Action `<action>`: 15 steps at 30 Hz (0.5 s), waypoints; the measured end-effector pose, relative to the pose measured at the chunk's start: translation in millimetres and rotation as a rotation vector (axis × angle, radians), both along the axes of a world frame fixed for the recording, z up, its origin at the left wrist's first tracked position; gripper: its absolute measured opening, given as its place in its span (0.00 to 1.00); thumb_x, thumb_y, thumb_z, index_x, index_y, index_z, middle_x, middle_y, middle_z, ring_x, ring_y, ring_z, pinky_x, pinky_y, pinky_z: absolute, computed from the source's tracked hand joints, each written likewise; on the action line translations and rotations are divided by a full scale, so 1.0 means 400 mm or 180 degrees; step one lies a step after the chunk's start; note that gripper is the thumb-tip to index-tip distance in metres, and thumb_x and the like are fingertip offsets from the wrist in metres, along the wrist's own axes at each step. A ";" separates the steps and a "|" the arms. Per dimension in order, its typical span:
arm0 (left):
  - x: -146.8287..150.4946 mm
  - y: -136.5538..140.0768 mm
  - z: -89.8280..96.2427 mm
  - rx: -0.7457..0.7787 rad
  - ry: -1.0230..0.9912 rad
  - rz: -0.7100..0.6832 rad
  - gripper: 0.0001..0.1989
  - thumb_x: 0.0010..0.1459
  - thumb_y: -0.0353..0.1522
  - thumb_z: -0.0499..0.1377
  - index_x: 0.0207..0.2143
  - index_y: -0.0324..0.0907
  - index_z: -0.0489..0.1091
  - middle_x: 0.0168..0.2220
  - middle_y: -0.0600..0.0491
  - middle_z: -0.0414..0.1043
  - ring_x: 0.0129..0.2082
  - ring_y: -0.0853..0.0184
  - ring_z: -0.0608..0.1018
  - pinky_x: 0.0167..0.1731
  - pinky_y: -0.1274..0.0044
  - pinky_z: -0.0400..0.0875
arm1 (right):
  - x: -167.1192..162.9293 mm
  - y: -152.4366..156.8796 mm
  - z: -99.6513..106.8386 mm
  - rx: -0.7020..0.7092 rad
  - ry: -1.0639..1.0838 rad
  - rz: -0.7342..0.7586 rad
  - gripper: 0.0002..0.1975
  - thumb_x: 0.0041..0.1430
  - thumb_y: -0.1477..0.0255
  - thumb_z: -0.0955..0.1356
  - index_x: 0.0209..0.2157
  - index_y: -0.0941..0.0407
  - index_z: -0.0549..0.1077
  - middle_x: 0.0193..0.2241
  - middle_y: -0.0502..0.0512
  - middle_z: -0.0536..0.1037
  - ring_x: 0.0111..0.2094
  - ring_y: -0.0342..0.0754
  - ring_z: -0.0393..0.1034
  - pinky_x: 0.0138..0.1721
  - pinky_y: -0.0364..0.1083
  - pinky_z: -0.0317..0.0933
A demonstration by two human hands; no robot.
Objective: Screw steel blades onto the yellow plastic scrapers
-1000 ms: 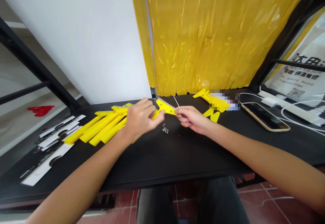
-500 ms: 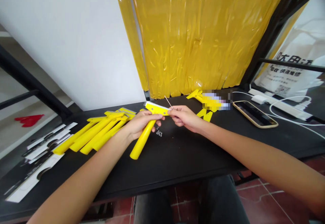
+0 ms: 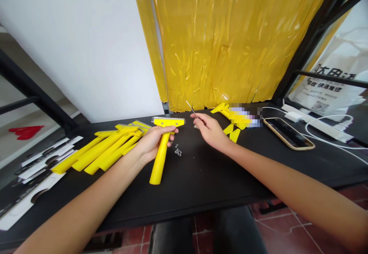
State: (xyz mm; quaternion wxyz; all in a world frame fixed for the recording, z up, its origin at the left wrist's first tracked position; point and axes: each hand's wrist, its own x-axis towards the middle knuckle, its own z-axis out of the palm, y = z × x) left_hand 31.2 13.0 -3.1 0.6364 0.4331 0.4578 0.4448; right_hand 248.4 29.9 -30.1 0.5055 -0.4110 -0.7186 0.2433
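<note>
My left hand (image 3: pixel 153 141) is closed round a yellow T-shaped scraper (image 3: pixel 161 154), near where the handle meets the head. The head carries two screws and a clear edge strip, and the handle points toward me. Apart from it, to the right, my right hand (image 3: pixel 211 129) pinches a thin metal rod (image 3: pixel 191 108) that slants up and left; its lower end is hidden in the fingers. Small loose nuts and screws (image 3: pixel 178 152) lie on the black tabletop (image 3: pixel 195 185) between the hands. Several more yellow scrapers (image 3: pixel 107 146) are stacked left of my left hand.
Printed white card sleeves (image 3: pixel 31 200) lie at the far left. Loose yellow plates (image 3: pixel 234 134) and other yellow parts (image 3: pixel 220 108) sit behind my right hand. To the right are a phone (image 3: pixel 289 133), white cables and a power strip (image 3: pixel 319 123). Yellow plastic strips (image 3: pixel 230 47) hang behind.
My right hand with the rod has come away from the scraper's head. The scraper has turned in my left hand, so its head lies nearly level and its handle more upright in view.
</note>
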 end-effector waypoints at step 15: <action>-0.031 -0.014 0.038 0.0900 0.0682 0.0532 0.11 0.50 0.34 0.69 0.29 0.33 0.75 0.19 0.50 0.73 0.15 0.71 0.71 0.16 0.79 0.66 | 0.000 -0.072 0.057 0.0754 -0.1520 -0.0306 0.18 0.71 0.68 0.60 0.55 0.53 0.75 0.40 0.57 0.80 0.40 0.51 0.75 0.45 0.50 0.67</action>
